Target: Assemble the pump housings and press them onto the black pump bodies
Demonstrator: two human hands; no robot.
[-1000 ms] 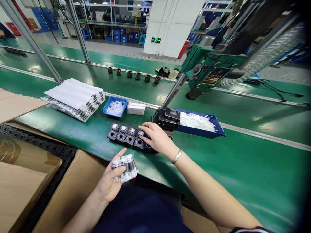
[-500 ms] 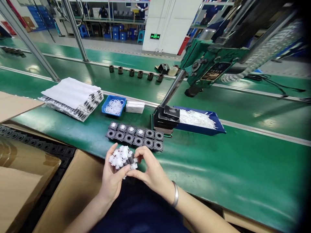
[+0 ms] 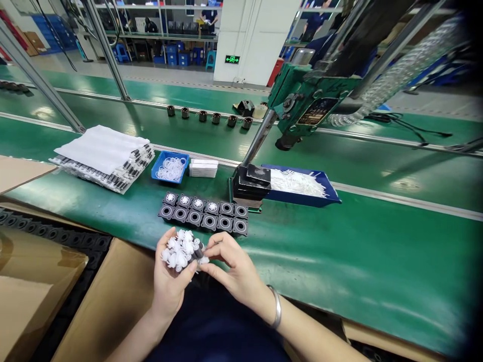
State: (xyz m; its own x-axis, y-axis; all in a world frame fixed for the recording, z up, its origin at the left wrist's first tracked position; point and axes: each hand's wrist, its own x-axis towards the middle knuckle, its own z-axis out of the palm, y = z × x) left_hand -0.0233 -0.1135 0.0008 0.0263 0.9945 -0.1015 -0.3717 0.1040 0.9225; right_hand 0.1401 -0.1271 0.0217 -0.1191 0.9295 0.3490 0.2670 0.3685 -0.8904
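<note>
My left hand (image 3: pixel 168 281) is wrapped round a bunch of white impellers (image 3: pixel 178 251) with dark cylindrical rotors, held just above the bench's near edge. With thumb and fingers, my right hand (image 3: pixel 230 264) pinches one impeller (image 3: pixel 204 260) at the bunch's right side; its far end is partly hidden by the fingers. Beyond my hands, two rows of black square pump housings (image 3: pixel 209 221) with round openings stand on the green bench. Several housings at the left of the far row have white impellers (image 3: pixel 184 201) in their openings.
A stack of white-sheeted parts (image 3: pixel 101 151), a blue bin of white rings (image 3: pixel 169 168) and a white block (image 3: pixel 204 168) stand behind. A green press (image 3: pixel 305 103) rises at right beside a blue tray (image 3: pixel 334 193) of white sticks. Cardboard boxes (image 3: pixel 101 301) lie at left.
The view has shifted slightly. The bunch has tilted a little in my left hand, and my right fingers still pinch at its right side.
</note>
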